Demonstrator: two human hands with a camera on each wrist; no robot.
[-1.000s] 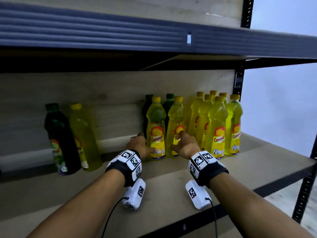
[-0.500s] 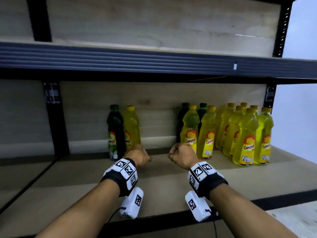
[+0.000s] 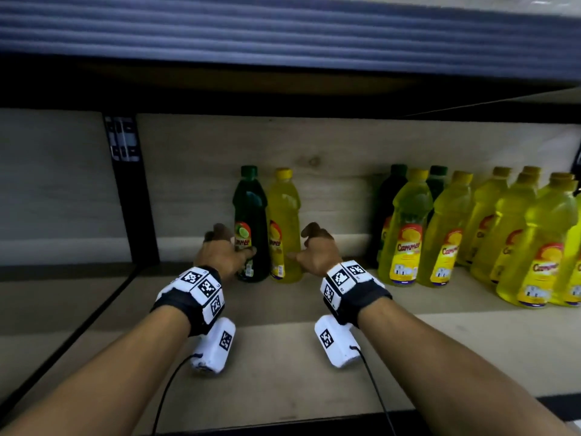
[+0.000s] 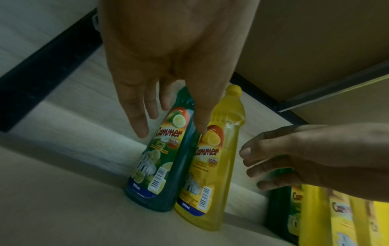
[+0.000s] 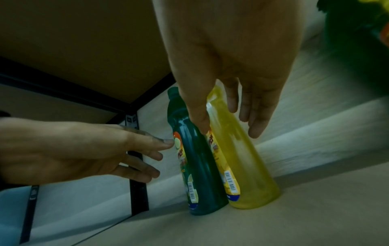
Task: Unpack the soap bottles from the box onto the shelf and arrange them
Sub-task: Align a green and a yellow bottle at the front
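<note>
Green bottle (image 3: 251,225): upright on the shelf (image 3: 283,357), at the back panel.
Yellow bottle (image 3: 284,225): touching the green bottle's right side (labels forward).
Left hand (image 3: 221,253): fingers spread, left of the green bottle, holding nothing.
Right hand (image 3: 317,251): fingers relaxed, beyond the yellow bottle, holding nothing.
Bottle group (image 3: 471,234): well right of the green bottle.

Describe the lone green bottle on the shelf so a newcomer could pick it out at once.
Start at the black upright post on the left of the shelf. To its right two bottles stand apart from the big cluster; the green bottle is the left one, touching the yellow bottle. It alone stands in front, dark green with a green cap and a lime on its label; the other green ones hide behind yellow ones.
</note>
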